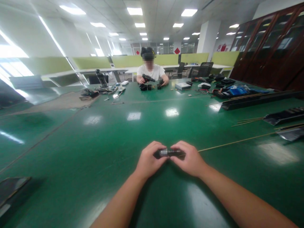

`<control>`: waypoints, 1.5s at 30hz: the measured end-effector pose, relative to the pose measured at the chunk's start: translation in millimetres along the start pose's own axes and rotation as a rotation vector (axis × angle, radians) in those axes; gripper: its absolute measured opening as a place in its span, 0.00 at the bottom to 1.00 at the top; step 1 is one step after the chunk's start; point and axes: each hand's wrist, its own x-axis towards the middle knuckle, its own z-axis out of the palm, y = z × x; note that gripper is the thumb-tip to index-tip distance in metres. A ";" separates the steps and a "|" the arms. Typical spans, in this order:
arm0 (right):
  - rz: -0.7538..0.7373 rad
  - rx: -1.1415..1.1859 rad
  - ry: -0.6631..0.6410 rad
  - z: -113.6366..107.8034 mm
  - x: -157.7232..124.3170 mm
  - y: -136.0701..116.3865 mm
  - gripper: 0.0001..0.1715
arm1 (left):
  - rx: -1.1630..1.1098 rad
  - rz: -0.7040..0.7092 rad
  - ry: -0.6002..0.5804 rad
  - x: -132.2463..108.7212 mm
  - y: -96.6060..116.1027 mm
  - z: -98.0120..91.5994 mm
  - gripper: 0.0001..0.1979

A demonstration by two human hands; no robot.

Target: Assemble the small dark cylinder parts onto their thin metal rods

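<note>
In the lower middle of the head view, both hands meet just above the green table. My left hand is closed around a small cylindrical piece with a silver metal middle and dark ends. The fingers of my right hand curl around the thin dark end of that piece, thumb below and fingers above. A long thin brass-coloured rod runs off to the right from behind my right hand. Whether the rod joins the piece is hidden by that hand.
Across the table sits a person holding a dark drill-like tool. On the right are black channels with thin rods, and blue-and-black parts. A dark flat panel lies at the lower left.
</note>
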 end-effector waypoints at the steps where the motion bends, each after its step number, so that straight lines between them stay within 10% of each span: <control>1: -0.001 0.001 -0.002 -0.2 -0.1 -0.3 0.14 | 0.004 0.002 0.006 0.5 0.1 0.2 0.09; 36: -0.007 0.031 0.002 0.8 -1.6 1.4 0.15 | -0.052 -0.131 -0.096 -5.6 -0.5 11.5 0.13; 45: 0.012 0.024 -0.005 0.3 -2.2 3.0 0.17 | 0.075 -0.100 0.063 -3.5 0.9 5.3 0.13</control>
